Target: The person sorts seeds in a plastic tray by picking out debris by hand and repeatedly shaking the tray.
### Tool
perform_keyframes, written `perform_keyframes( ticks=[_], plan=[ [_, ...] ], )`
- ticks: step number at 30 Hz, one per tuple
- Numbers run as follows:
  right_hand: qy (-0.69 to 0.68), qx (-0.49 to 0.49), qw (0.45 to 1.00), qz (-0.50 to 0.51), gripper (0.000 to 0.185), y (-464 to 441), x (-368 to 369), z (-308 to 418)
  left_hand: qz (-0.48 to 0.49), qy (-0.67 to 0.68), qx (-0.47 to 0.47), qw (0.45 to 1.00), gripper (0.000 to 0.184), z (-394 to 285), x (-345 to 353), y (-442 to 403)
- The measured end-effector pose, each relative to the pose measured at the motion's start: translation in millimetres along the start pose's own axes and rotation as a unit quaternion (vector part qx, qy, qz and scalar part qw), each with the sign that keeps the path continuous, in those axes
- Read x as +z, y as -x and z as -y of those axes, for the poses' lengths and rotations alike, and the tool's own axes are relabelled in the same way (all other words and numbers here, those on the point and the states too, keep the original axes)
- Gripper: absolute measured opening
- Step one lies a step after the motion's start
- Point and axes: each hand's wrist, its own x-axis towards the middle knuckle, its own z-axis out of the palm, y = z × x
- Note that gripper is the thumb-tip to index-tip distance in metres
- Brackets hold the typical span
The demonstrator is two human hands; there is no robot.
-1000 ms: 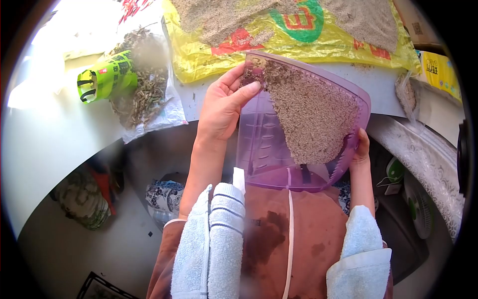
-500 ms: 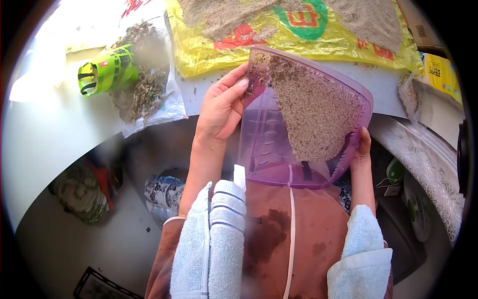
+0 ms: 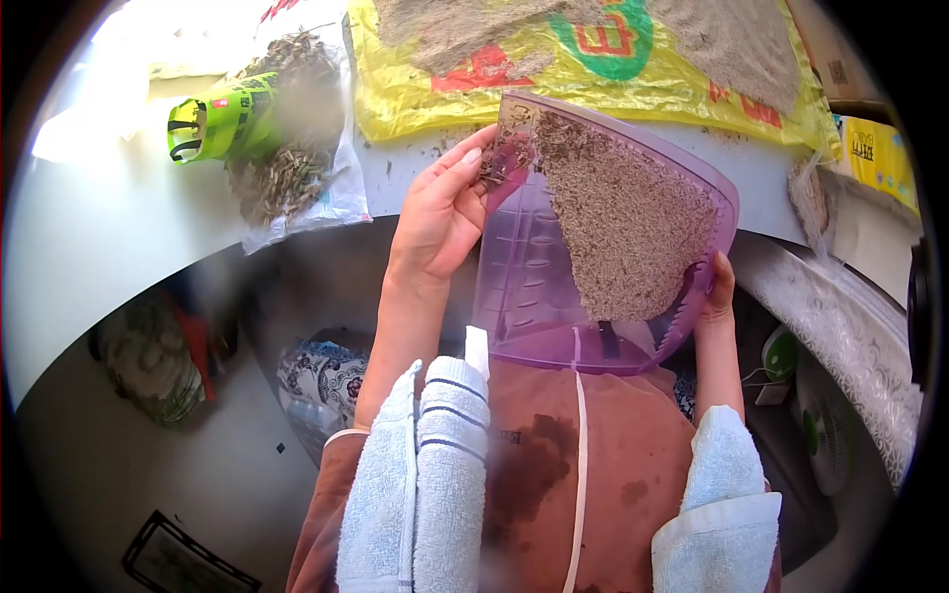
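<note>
The white desk point(image 3: 109, 237) curves around the person, its middle taken up by a yellow plastic sheet point(image 3: 425, 111) bearing heaps of pale grain point(image 3: 727, 44), probably spread to keep them off the bare top. Nearer, a translucent purple pan point(image 3: 516, 272) is held up in front of the torso, its far part over the desk's edge. Its straight edge, seemingly the open lip, faces left and runs almost directly away from the person, the top leaning slightly right; the rounded, toothed side is to the right. It is nearly as wide as long, so a long axis is hard to settle. The speckled grain point(image 3: 633, 227) inside lies against the far and right walls, apparently kept clear of that lip by tilt. The left hand point(image 3: 440, 208) has thumb and forefinger nearly together at the far left corner; whether they pinch anything I cannot tell. The right hand's point(image 3: 719, 293) fingers curl around the right wall, likely carrying the weight. Dark bits point(image 3: 516, 150) gather beside the left fingertips.
</note>
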Motion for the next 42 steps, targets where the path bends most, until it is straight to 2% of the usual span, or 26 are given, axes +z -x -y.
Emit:
perform_keyframes(
  ticks=[5,11,14,18,19,20,21,22,23,24,25,26,30,36,39,42],
  plan=[
    [0.001,0.014,1.0,0.01,0.06,7,-3,1,-0.046,-0.148,0.057,0.986,0.04,17,7,17],
    [-0.017,0.01,0.999,-0.044,0.062,29,-5,-6,-0.009,-0.096,0.014,0.995,0.042,20,1,34],
    [-0.007,0.003,1.0,-0.025,0.059,43,-13,-16,0.014,-0.073,-0.02,0.997,0.04,20,-10,50],
    [0.009,-0.025,0.999,-0.033,0.059,69,-18,-30,0.01,-0.084,-0.07,0.994,0.037,32,-60,71],
    [0.006,-0.028,0.999,-0.037,0.059,79,-23,-37,-0.04,-0.268,-0.093,0.958,0.039,44,-83,76],
    [0.004,-0.032,0.999,-0.042,0.059,90,-26,-44,-0.076,-0.489,0.024,0.868,0.036,55,-102,82],
    [0.009,-0.034,0.998,-0.047,0.059,100,-27,-51,-0.109,-0.673,0.142,0.717,0.034,63,-110,89],
    [0.014,-0.037,0.998,-0.052,0.059,110,-27,-60,-0.136,-0.808,0.251,0.515,0.031,68,-119,96],
    [0.018,-0.04,0.997,-0.057,0.06,120,-27,-69,-0.123,-0.676,0.254,0.68,0.027,69,-128,96],
    [0.013,-0.039,0.997,-0.065,0.06,133,-28,-79,-0.114,-0.499,0.17,0.842,0.027,64,-112,105],
    [0.006,-0.039,0.997,-0.066,0.06,138,-30,-85,-0.099,-0.291,0.081,0.948,0.027,57,-86,111],
    [0.001,-0.042,0.997,-0.068,0.061,145,-29,-93,-0.069,-0.252,0.066,0.963,0.028,53,-68,119],
    [0.02,-0.062,0.997,-0.047,0.064,179,-21,-118,0.004,-0.254,-0.007,0.967,0.029,53,-49,141],
    [0.017,-0.082,0.996,-0.041,0.067,209,-18,-132,0.006,-0.301,-0.005,0.954,0.027,62,-35,163],
    [0.006,-0.08,0.996,-0.044,0.068,219,-24,-136,0.033,-0.338,0.026,0.94,0.027,69,-32,171],
    [0.01,-0.085,0.996,-0.039,0.068,225,-29,-138,0.056,-0.316,0.04,0.946,0.025,74,-30,178]
  ],
)
